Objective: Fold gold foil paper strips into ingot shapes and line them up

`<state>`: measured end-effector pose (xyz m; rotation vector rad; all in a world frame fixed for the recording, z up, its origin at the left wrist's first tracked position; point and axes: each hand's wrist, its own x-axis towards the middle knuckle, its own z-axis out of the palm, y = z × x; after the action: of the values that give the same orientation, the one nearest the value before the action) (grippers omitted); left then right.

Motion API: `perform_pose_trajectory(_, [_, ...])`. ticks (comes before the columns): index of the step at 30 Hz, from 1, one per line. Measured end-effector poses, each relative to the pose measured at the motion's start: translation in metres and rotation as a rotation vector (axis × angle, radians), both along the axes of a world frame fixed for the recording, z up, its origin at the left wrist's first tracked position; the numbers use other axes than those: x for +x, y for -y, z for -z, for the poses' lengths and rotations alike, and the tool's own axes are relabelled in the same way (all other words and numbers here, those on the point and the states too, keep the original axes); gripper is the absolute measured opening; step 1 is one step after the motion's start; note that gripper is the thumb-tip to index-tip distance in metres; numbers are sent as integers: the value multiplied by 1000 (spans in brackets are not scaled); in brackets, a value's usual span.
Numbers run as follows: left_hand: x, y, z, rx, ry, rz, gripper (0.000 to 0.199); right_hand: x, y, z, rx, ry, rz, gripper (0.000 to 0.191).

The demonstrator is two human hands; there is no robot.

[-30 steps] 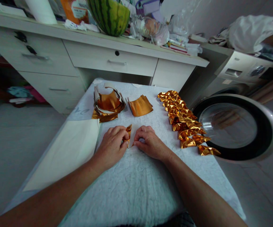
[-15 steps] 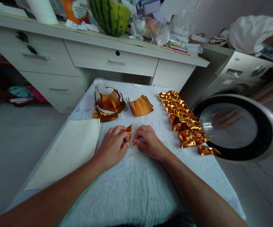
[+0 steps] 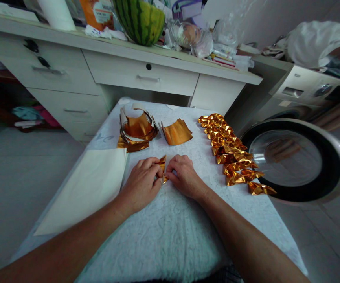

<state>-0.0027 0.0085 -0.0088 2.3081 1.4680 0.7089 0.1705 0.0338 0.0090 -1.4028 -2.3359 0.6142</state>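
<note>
Your left hand [image 3: 144, 182] grips a partly folded gold paper [image 3: 163, 160]; your right hand [image 3: 184, 177] pinches its edge. Folded pieces [image 3: 227, 149] line two o'clock; unfolded sheets [image 3: 178, 133] remain at twelve.

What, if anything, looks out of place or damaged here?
The nearest folded gold piece sits slightly apart from the other folded pieces, its tip seeming to poke past the table edge. Beyond it, the washing machine door hangs open. No spill or damage shows.

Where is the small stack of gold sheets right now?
Head view: the small stack lies on the table between the larger curled stack, left, and the folded gold pieces, right.
</note>
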Motion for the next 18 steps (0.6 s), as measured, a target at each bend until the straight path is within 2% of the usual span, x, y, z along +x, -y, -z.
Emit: perform_pose_trajectory(18, [3, 3, 2, 12, -16, -22, 5, -3, 1, 4, 32, 28, 8, 9])
